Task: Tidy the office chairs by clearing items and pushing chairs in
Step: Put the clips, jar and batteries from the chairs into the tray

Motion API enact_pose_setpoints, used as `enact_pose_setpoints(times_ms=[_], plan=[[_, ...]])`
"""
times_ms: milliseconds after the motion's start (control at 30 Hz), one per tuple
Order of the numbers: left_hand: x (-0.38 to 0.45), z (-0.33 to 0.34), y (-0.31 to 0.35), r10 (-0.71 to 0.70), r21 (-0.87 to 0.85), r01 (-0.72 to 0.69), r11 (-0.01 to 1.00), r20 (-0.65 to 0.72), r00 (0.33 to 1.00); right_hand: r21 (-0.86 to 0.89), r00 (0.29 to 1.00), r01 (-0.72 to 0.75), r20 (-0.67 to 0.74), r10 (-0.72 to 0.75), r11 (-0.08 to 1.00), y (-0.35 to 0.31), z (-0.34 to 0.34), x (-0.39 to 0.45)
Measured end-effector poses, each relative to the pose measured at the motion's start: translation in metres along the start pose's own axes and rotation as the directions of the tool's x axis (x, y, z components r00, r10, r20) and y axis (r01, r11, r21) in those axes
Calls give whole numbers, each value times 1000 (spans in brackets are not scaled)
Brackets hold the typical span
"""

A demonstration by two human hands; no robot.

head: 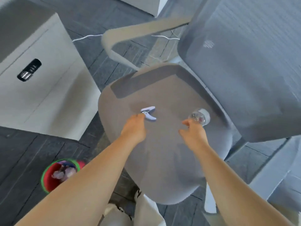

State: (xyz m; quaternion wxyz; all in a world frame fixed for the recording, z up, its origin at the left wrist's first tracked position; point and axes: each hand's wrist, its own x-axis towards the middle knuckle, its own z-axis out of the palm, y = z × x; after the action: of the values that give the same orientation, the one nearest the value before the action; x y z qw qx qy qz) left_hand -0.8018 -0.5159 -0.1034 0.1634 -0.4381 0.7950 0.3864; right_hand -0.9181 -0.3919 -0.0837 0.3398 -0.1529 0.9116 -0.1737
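A grey office chair fills the middle of the head view, its seat [162, 154] below me and its mesh back [247, 66] at the right. On the seat lies a small white clip-like tool [149, 112]. My left hand [134, 128] touches its near end with the fingertips; whether it grips it is unclear. A clear plastic bottle [200, 117] lies on the seat's right side. My right hand [193, 133] is right beside it, fingers spread, touching or nearly touching it.
A white drawer cabinet [42, 88] with a lock panel stands at the left. A red bin with a green rim [59, 174] holding rubbish sits on the dark floor at the lower left. The chair's grey armrest [130, 35] curves above the seat. Pale furniture stands at the lower right.
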Motion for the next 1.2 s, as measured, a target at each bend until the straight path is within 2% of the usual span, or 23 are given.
enact_pose_setpoints(times_ms=[100, 267, 467, 667, 933, 1200], plan=[[34, 17, 9, 55, 67, -55, 996, -5, 998, 1, 999, -21, -34, 21, 1000, 17, -8, 28], [84, 41, 14, 34, 382, -49, 923, 46, 998, -66, 985, -59, -169, 47, 996, 40, -16, 74], [102, 49, 14, 42, 501, -55, 864, 36, 998, -54, 987, -127, -104, 121, 990, 51, -10, 107], [100, 38, 23, 103, 482, -114, 869, 50, 993, 4, 991, -72, -113, 72, 997, 51, -5, 120], [42, -25, 8, 162, 363, -147, 920, -13, 987, -123, 991, 134, -8, -136, 983, -10, -12, 62], [-84, -141, -31, 167, 236, -112, 965, -230, 959, -97, 930, 366, 7, -367, 926, -125, -35, -59]])
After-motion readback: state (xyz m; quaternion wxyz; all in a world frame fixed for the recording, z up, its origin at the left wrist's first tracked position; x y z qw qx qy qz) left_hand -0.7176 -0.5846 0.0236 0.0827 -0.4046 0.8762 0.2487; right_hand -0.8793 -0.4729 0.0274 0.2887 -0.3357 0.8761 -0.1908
